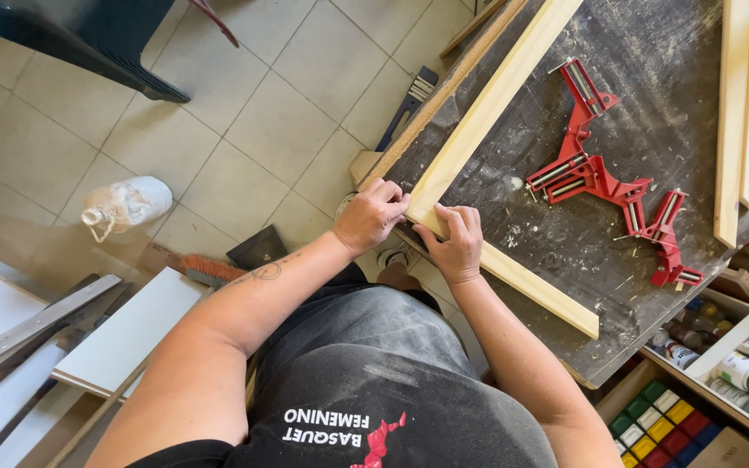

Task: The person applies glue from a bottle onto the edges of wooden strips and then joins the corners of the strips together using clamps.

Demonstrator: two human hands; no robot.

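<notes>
Two pale wooden strips meet at a corner near the edge of a dark, dusty workbench (643, 52). The long strip (500, 95) runs up and away; the shorter strip (539, 290) runs along the bench's near edge to the right. My left hand (370, 215) presses on the outer side of the corner joint. My right hand (455, 243) grips the joint from the other side, fingers over the wood. Both hands hold the corner together.
Two red corner clamps (595, 169) lie on the bench right of the strips. More wooden strips (743, 113) lie at the far right. Shelves below hold paint pots and bottles (721, 381). On the tiled floor: a white jug (127, 206), a brush, boards, a dark chair.
</notes>
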